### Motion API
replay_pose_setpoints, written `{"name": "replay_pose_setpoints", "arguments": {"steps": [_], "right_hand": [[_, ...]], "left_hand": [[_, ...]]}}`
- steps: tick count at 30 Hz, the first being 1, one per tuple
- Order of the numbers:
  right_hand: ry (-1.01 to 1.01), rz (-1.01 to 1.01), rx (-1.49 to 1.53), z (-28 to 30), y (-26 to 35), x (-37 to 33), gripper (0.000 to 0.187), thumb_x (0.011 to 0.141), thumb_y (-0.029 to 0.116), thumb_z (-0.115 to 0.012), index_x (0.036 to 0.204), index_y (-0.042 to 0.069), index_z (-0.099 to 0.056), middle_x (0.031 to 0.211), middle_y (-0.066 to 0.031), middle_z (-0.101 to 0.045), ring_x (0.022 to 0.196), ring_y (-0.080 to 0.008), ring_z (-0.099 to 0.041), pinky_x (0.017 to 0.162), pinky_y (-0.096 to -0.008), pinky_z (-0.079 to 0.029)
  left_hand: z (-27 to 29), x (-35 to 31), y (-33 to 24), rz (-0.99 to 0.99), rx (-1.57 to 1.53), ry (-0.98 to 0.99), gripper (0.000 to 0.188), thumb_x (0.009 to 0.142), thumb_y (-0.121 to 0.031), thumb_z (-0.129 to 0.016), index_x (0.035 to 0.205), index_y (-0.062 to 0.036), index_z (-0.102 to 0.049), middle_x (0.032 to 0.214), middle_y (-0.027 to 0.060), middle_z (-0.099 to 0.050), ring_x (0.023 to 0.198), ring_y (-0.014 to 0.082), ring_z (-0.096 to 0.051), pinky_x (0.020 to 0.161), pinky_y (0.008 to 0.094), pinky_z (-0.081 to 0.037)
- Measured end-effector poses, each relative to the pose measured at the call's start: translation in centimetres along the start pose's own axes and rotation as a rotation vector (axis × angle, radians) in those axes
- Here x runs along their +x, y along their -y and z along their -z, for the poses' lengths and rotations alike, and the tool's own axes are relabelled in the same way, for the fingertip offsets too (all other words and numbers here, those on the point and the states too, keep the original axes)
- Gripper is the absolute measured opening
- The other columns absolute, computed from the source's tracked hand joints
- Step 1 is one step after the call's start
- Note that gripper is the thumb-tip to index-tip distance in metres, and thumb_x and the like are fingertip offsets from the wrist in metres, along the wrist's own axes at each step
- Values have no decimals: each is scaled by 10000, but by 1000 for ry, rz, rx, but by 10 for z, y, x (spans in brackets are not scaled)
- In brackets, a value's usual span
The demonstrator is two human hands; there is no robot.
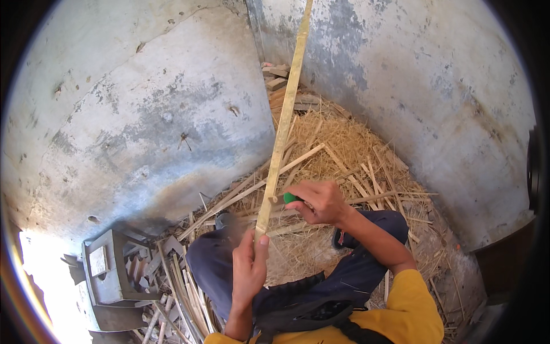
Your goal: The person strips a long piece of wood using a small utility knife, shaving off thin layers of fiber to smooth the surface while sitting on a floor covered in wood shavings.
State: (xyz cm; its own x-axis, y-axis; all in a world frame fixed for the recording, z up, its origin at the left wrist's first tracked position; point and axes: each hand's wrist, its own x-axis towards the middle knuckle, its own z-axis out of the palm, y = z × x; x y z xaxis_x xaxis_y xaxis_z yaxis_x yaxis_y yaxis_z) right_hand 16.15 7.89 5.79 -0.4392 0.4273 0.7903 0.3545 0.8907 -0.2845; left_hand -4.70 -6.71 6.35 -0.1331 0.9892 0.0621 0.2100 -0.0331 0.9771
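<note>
Weathered walls (172,114), whitish with blue-grey patches, meet in a corner at the top centre of the frame, and straw-like shavings (338,137) spread below it through the centre. Black fisheye edging cuts off the outer parts of the scene.

One long yellowish strip (286,123) runs from the top edge, where its upper end is cut off, down to the centre. The left hand (249,266), at lower centre, is clamped on its low end; the fingers hide the very tip. Right of the strip, the right hand (323,202) is closed round a tool (290,198) with a green handle, partly covered by the fingers. Its small greyish working end is at the strip, too small to make out clearly; whether it touches cannot be told.

Dark trousers (212,264) and a black bag (309,315) fill the lower centre, both partly hidden; the yellow shirt (412,301) is cut off by the lower edge. At lower left, glare washes out the area beside a grey box (112,286). Its pale rectangular patch (98,261) may be a label, too blurred to tell.
</note>
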Motion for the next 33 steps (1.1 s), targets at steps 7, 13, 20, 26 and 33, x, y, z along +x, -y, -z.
{"name": "replay_pose_setpoints", "arguments": {"steps": [7, 13, 20, 26, 33], "right_hand": [[-135, -13, -11, 1, -23, 6, 269, 1008, 304, -711, 1055, 40, -739, 797, -86, -730, 564, -229, -663, 513, -323, -520], [-146, -259, -65, 35, -70, 16, 330, 1047, 333, -660, 1076, 12, -731, 789, -112, -723, 557, -209, -649, 495, -317, -485], [-33, -496, -86, 30, -99, 9, 432, 1076, 404, -611, 1177, 9, -755, 750, -112, -719, 594, -206, -646, 557, -331, -490], [-171, -407, -133, 31, -125, 11, 496, 1087, 456, -576, 1190, 5, -755, 709, -123, -699, 547, -204, -602, 527, -347, -457], [-133, -452, -161, 36, -134, 16, 462, 1086, 433, -587, 1155, 8, -754, 653, -116, -653, 522, -211, -573, 518, -364, -430]], "left_hand": [[1, -14, 11, 54, 45, 37, 283, 1128, -258, -545, 928, -58, -546, 710, -64, -473, 646, 22, -399, 568, 229, -325], [3, -40, 27, 140, 85, 105, 241, 1119, -227, -560, 959, -47, -562, 700, -59, -485, 635, 22, -414, 551, 234, -330], [9, -50, 28, 203, 74, 96, 259, 1114, -231, -571, 941, -38, -567, 689, -53, -489, 636, 32, -415, 559, 243, -344], [14, -65, 31, 201, 130, 109, 277, 1111, -234, -572, 928, -26, -573, 683, -48, -497, 647, 38, -415, 571, 251, -351], [20, -77, 41, 200, 169, 119, 255, 1089, -239, -587, 994, -3, -609, 648, 83, -611, 567, 158, -580, 562, 336, -465]]}}
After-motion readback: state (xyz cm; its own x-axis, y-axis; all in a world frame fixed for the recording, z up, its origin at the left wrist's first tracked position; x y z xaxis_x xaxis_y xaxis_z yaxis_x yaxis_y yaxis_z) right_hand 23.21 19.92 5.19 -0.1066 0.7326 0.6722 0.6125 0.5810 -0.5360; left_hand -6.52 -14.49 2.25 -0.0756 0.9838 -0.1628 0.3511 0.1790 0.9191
